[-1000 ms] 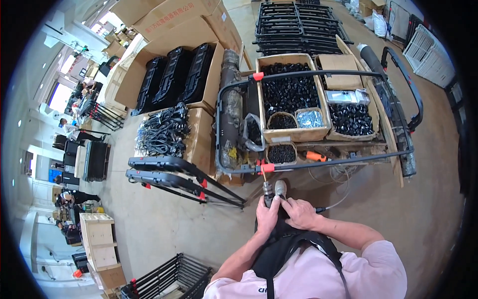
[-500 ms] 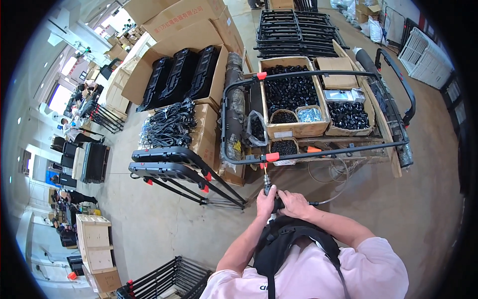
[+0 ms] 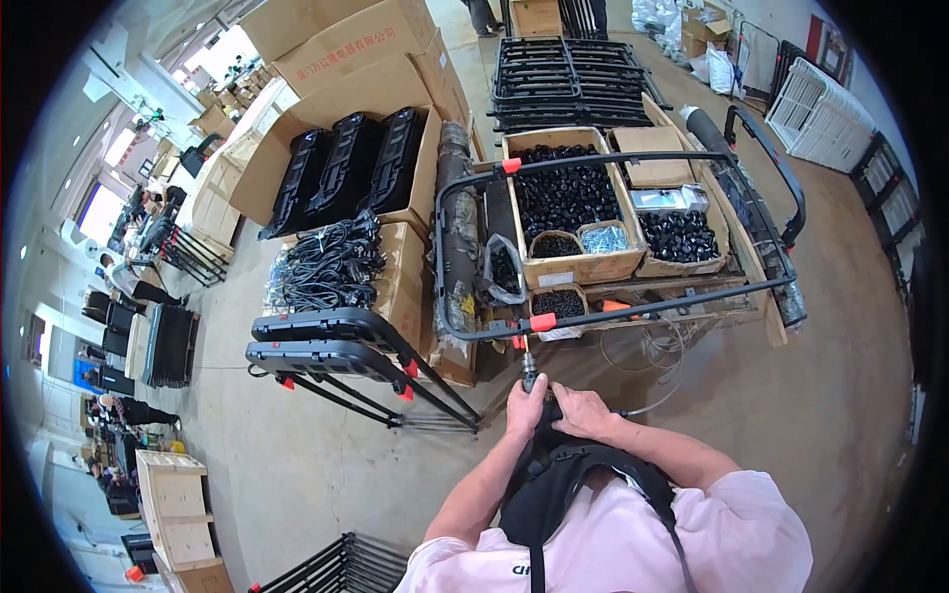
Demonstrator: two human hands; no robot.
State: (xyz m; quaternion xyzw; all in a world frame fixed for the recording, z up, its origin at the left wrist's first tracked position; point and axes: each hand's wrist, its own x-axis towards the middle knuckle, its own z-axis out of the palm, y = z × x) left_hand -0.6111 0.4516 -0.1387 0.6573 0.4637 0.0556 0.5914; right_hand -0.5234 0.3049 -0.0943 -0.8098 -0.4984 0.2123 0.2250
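Both my hands are closed around a dark air screwdriver with a metal chuck [image 3: 529, 364]. My left hand [image 3: 525, 405] wraps its front part, thumb along the top. My right hand [image 3: 583, 411] grips the body just to the right, where a thin hose leads off. The bit points away from me at a red clip [image 3: 519, 340] under the near rail of a black tubular frame [image 3: 652, 304]. Whether the bit touches a screw is too small to tell. The frame rests across the boxes of parts, with another red clip [image 3: 543, 322] on its near rail.
A carton of black knobs [image 3: 568, 188] stands under the frame, with small boxes of black screws [image 3: 558, 301] and silvery screws [image 3: 604, 238]. On the left are bundled black cables [image 3: 326, 262] and folded black frames [image 3: 341, 356]. More tubular frames [image 3: 341, 568] lie behind at lower left.
The whole view has shifted slightly. Both hands keep their grip on the air screwdriver, which still points at the near rail's red clip.
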